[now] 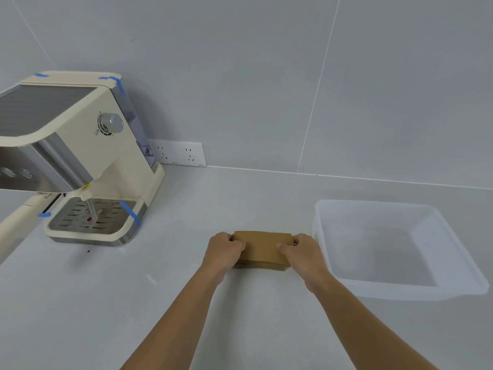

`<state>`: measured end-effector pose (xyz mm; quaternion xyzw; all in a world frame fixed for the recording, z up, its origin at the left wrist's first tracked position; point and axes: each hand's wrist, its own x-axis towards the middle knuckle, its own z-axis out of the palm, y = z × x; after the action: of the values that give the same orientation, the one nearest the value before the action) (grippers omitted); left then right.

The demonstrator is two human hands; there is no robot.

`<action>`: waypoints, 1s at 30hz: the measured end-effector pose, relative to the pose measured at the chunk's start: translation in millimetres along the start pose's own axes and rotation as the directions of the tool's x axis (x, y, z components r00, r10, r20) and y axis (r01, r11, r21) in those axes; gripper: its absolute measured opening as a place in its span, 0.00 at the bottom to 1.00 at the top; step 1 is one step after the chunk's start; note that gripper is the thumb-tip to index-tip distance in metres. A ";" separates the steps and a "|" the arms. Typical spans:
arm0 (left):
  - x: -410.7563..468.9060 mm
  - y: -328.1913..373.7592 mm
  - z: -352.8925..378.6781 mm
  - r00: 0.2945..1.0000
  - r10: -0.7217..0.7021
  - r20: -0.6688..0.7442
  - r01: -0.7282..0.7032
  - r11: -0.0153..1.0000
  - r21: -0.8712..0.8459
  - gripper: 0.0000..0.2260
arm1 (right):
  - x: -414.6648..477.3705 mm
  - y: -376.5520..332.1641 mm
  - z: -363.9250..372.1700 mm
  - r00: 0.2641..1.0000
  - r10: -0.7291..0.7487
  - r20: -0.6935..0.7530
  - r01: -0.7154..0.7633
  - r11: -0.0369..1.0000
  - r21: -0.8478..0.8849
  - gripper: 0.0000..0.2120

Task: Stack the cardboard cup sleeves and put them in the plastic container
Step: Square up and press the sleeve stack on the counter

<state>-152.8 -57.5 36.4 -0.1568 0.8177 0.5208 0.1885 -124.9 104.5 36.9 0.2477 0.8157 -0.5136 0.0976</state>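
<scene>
A stack of flat brown cardboard cup sleeves (261,249) lies on the grey counter at the centre. My left hand (224,252) grips the stack's left end, thumb on top. My right hand (301,252) grips its right end the same way. The ends of the stack are hidden under my fingers. Just to the right of my right hand stands a translucent plastic container (453,287), square, with nothing in it.
A cream espresso machine (80,156) with blue tape strips stands at the back left, its drip tray (90,225) facing forward. A white power socket strip (178,153) sits on the tiled wall behind it. The grey counter (106,303) extends toward me.
</scene>
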 end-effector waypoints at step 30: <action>-16.2 -46.9 5.3 0.955 0.239 0.178 -0.241 0.970 -0.009 0.31 | -16.6 35.2 -1.7 0.980 -0.066 0.187 0.038 0.988 0.153 0.28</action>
<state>-116.6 -70.9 4.8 -0.0082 0.8140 0.5464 0.1970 -92.7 113.2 16.8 0.1824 0.7681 -0.5968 0.1433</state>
